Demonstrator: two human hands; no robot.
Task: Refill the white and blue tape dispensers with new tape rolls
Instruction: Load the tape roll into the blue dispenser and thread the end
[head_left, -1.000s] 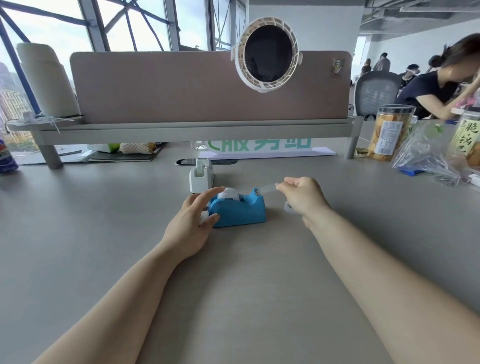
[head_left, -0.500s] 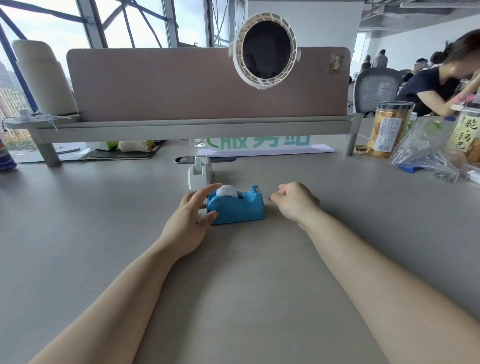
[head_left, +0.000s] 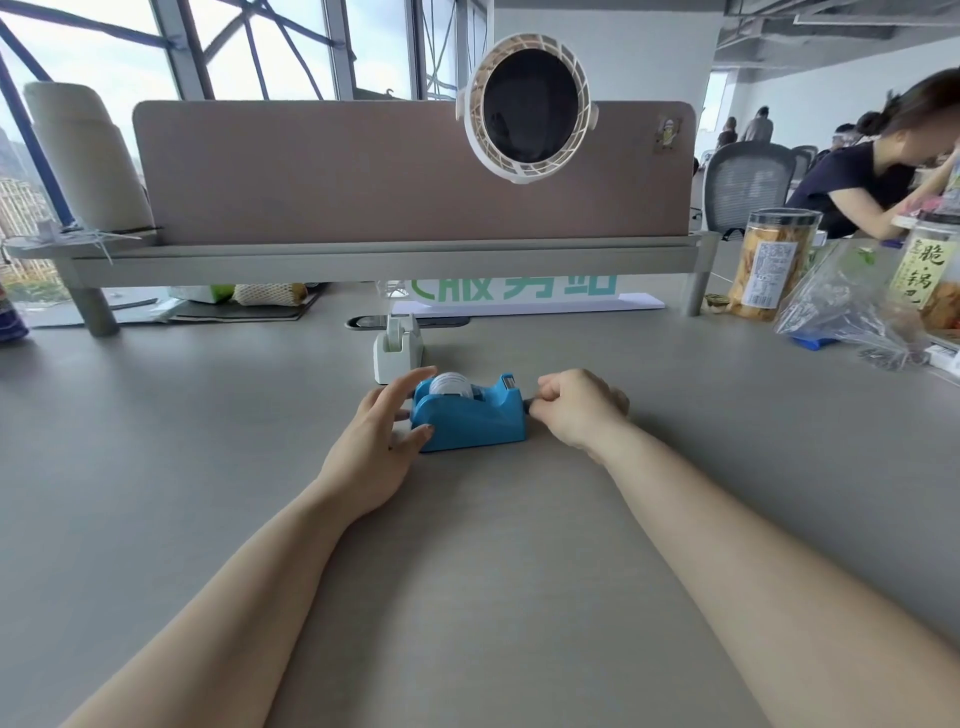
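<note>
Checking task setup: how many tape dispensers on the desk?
2. The blue dispenser sits between the left hand and right hand, roll loaded. The white dispenser stands just behind it. None seems hidden.

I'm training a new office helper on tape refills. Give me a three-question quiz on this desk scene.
1. True or false: the blue dispenser has a roll seated in it.
2. Which hand rests against the blue dispenser's rear end? A) left B) right C) neither
3. Fill in: the white dispenser stands ___ the blue one, as seen from the person.

Key:
1. True.
2. A: the left hand lies open against the end that holds the roll; the right hand is a closed fist by the cutter end.
3. Behind, farther from the person.
</note>
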